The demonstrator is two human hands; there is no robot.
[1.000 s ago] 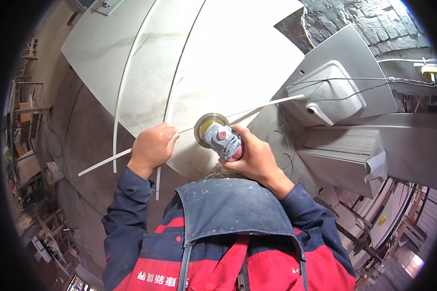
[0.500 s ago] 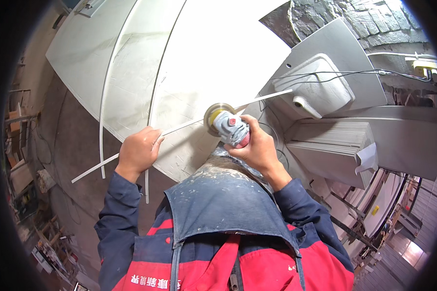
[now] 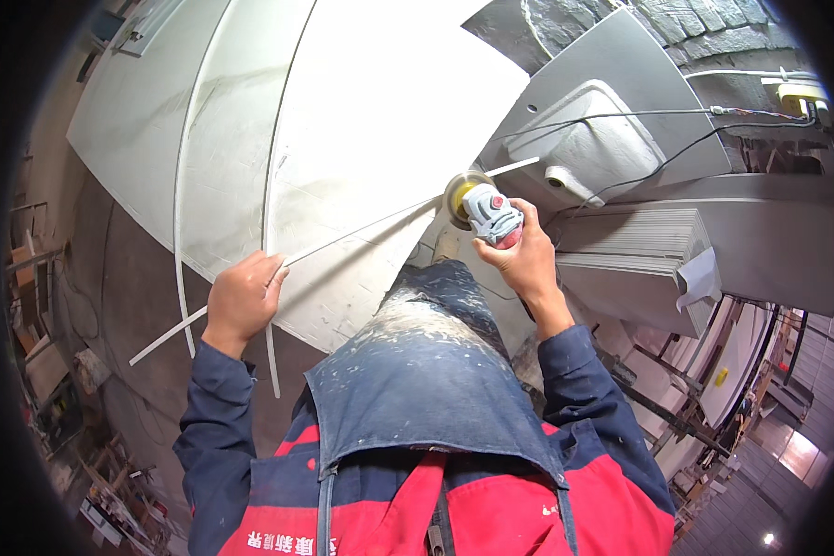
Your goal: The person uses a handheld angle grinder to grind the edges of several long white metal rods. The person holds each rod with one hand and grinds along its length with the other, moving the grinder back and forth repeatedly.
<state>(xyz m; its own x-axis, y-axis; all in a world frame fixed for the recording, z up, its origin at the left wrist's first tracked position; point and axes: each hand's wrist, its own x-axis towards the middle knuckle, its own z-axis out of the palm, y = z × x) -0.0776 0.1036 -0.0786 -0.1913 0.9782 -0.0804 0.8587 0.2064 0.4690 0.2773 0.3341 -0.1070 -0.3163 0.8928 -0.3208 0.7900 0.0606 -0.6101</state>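
Now the grinder (image 3: 495, 221), gripped in my right fingers (image 3: 528, 212), stands farther right along the strip (image 3: 369, 227) than a second ago, its disc (image 3: 457, 200) close to the end that points toward the sink (image 3: 593, 144). So most of the length lies left of the disc, and only a short piece shows beyond it. My left fingers (image 3: 267, 270) stay pinched on the strip, which slants over the bench (image 3: 361, 130), both ends jutting past its edges.

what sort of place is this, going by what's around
Probably a fabrication workshop for panels or slabs: the right hand holds an angle grinder at a thin white strip, a stack of thin panels stands to the right, and a pale basin-shaped piece lies beyond it.
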